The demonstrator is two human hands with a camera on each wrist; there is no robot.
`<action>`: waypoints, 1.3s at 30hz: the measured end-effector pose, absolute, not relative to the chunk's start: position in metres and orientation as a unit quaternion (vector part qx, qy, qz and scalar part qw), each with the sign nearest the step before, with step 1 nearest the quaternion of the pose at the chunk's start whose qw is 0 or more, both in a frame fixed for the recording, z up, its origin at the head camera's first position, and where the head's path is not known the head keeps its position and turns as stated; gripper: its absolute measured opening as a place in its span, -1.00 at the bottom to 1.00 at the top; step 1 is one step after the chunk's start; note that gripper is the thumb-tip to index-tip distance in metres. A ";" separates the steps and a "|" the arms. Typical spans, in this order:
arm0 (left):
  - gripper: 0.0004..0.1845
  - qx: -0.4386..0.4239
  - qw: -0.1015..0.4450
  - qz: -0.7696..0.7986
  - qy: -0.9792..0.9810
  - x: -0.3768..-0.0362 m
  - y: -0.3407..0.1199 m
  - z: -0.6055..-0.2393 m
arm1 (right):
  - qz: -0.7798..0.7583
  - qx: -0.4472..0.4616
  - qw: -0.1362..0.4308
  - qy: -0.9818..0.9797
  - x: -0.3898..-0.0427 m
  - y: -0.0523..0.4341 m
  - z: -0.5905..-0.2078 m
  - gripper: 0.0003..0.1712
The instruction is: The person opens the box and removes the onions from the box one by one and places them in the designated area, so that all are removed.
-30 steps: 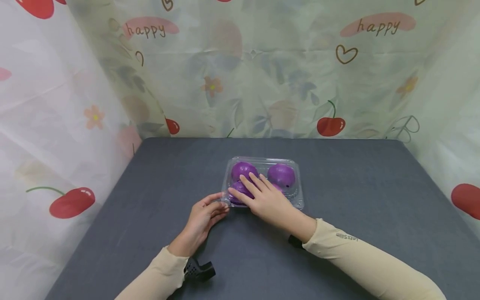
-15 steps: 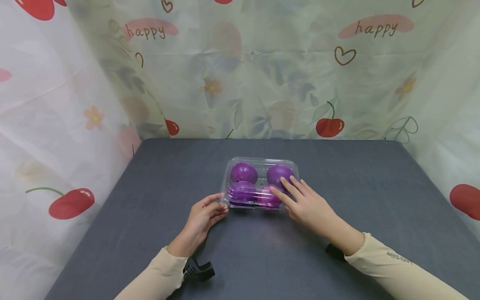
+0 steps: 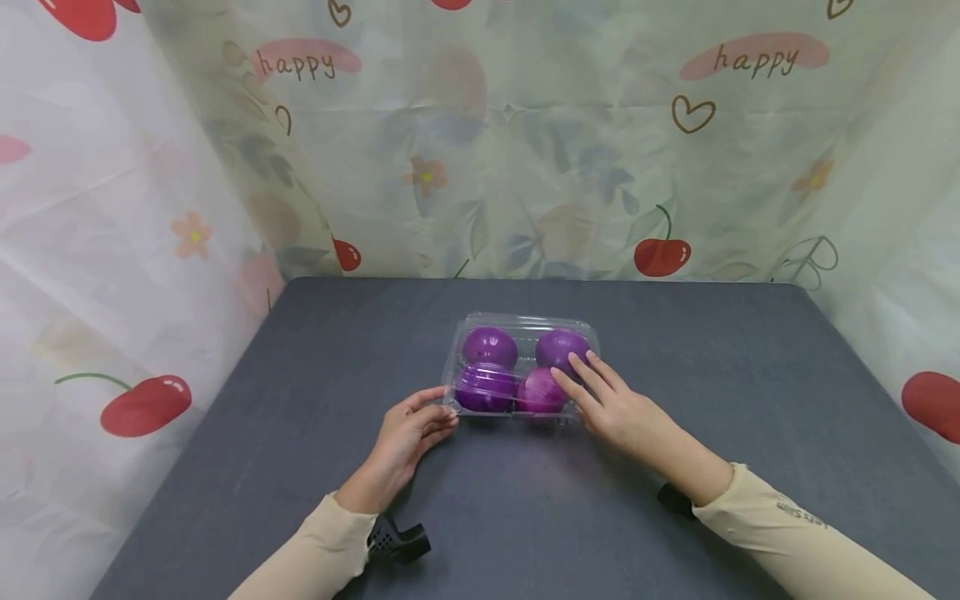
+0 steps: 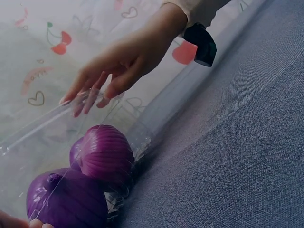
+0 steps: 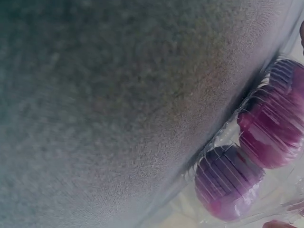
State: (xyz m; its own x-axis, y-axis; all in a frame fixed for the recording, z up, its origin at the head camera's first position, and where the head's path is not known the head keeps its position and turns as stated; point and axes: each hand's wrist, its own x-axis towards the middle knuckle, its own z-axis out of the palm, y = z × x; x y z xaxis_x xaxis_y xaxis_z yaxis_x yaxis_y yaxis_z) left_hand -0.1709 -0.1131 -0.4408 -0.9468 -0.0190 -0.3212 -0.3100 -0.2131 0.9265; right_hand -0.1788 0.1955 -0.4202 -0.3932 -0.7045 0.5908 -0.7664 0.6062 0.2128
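Several purple onions (image 3: pixel 486 388) sit inside a clear plastic box (image 3: pixel 452 354) on the grey table. My left hand (image 3: pixel 401 437) pinches the box at its near left corner. My right hand (image 3: pixel 622 417) is at the box's right side, its fingers bent slightly over the lid edge. In the left wrist view, the thumb and fingers of the right hand (image 4: pixel 128 61) lie on either side of the clear lid's edge, above the onions (image 4: pixel 107 154). The right wrist view shows onions (image 5: pixel 230 183) through the ribbed plastic wall; only fingertips of that hand appear at the frame's edge.
The dark grey tabletop (image 3: pixel 337 342) surrounds the box on all sides. Behind and beside it hang printed curtains (image 3: pixel 510 192). A black wrist camera (image 3: pixel 401 540) sits under the left wrist.
My right hand has moved from across the lid to its right side, uncovering the front onions. The lid's ribbed front has shifted slightly upward over them. My left hand has stayed at its corner.
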 end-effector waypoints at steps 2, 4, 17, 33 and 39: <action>-0.60 -0.134 0.095 0.769 0.618 -0.172 -0.114 -0.441 | 0.043 0.444 0.342 -0.827 -0.181 0.196 -0.420 -0.40; -0.60 -0.133 0.095 0.770 0.617 -0.172 -0.114 -0.441 | 0.048 0.444 0.357 -0.821 -0.184 0.196 -0.419 -0.43; -0.59 -0.135 0.095 0.772 0.614 -0.173 -0.117 -0.440 | 0.113 0.446 0.307 -0.833 -0.205 0.204 -0.376 -0.53; -0.60 -0.133 0.097 0.773 0.613 -0.174 -0.117 -0.442 | 0.538 0.155 0.077 -0.825 -0.294 0.210 -0.349 -0.47; -0.59 -0.133 0.101 0.767 0.619 -0.172 -0.117 -0.442 | 0.607 0.101 -0.011 -0.788 -0.308 0.213 -0.382 -0.21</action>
State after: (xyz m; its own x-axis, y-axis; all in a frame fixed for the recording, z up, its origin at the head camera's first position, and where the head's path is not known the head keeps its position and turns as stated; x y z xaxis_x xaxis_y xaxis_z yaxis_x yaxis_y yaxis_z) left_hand -0.1721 -0.1169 -0.4419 -0.9442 -0.0093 -0.3291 -0.3198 -0.2125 0.9234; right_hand -0.3081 0.2128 -0.3821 -0.9794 -0.1721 0.1060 -0.1463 0.2419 -0.9592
